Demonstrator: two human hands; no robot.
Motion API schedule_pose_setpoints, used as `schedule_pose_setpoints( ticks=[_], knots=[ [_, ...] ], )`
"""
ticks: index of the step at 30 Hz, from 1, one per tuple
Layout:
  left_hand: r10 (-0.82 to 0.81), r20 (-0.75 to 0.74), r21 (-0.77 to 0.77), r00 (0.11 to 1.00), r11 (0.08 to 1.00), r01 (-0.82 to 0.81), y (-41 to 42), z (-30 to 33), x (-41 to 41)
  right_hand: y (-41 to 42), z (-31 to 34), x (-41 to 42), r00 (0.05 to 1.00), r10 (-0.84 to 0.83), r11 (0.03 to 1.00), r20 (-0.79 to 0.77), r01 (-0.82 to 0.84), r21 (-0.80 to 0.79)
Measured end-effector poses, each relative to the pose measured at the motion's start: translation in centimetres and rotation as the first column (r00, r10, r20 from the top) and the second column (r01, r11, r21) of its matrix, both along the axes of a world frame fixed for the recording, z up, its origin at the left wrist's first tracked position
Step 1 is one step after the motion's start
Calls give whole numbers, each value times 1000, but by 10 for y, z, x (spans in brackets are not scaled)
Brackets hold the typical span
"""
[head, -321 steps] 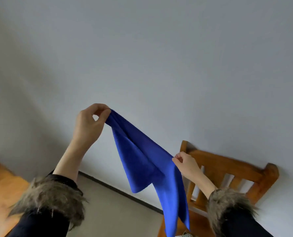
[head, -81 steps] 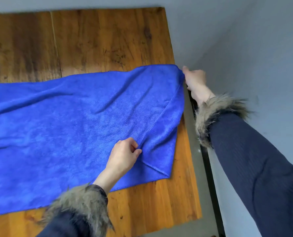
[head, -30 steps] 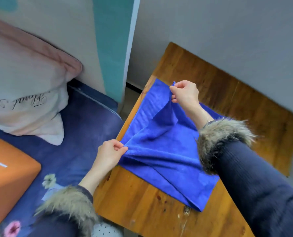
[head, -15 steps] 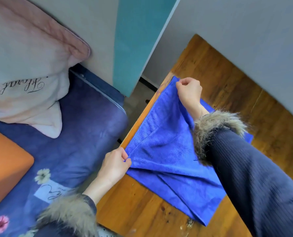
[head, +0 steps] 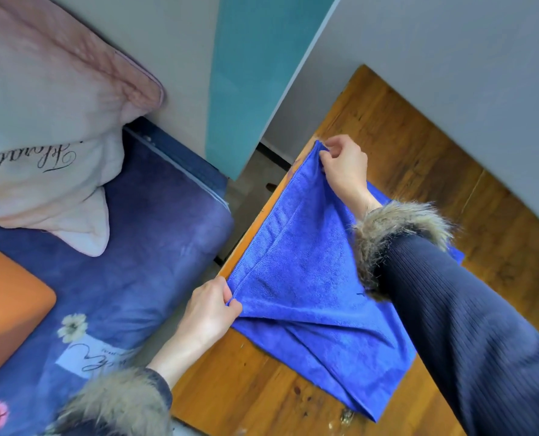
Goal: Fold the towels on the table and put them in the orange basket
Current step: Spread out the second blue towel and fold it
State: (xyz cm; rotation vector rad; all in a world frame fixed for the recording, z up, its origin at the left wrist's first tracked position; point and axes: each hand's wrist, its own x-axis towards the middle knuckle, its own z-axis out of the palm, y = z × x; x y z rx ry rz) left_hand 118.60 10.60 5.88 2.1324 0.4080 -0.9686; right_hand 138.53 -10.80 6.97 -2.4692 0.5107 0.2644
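The blue towel (head: 306, 278), plush and folded over, is lying on the wooden table (head: 419, 171), its hemmed edge running along the table's left edge. My left hand (head: 210, 309) is pinching the near corner, my right hand (head: 343, 168) the far one. The orange basket (head: 7, 306) is sitting on the bed (head: 136, 247), cut off by the frame.

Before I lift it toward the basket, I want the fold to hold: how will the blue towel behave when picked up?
Probably floppy: the blue towel sags into creases between the left hand and right hand, which pinch its corners. It looks thin, so likely light. Its nap should grip the wooden table rather than slide; support it underneath.
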Motion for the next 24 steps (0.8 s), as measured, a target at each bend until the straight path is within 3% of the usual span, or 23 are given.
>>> schedule_pose_setpoints(
  ticks=[3,5,7,17,24],
  knots=[
    [-5,5,-2,1000,1000,5,0,0,0,-2,-1,0,951,310,922,14,-297,-247],
    [-14,12,0,1000,1000,14,0,1,0,-1,-3,-2,851,525,766,-9,-477,-430],
    [-28,33,9,999,1000,27,0,2,-2,-2,-5,-5,772,631,625,-73,-563,-541],
    [-144,132,141,981,982,126,1,11,1,-34,-10,-45,788,590,619,-177,-583,-527],
    [-279,232,250,932,943,220,-10,15,27,-81,-3,-112,894,363,682,-260,-446,-580]
  ],
)
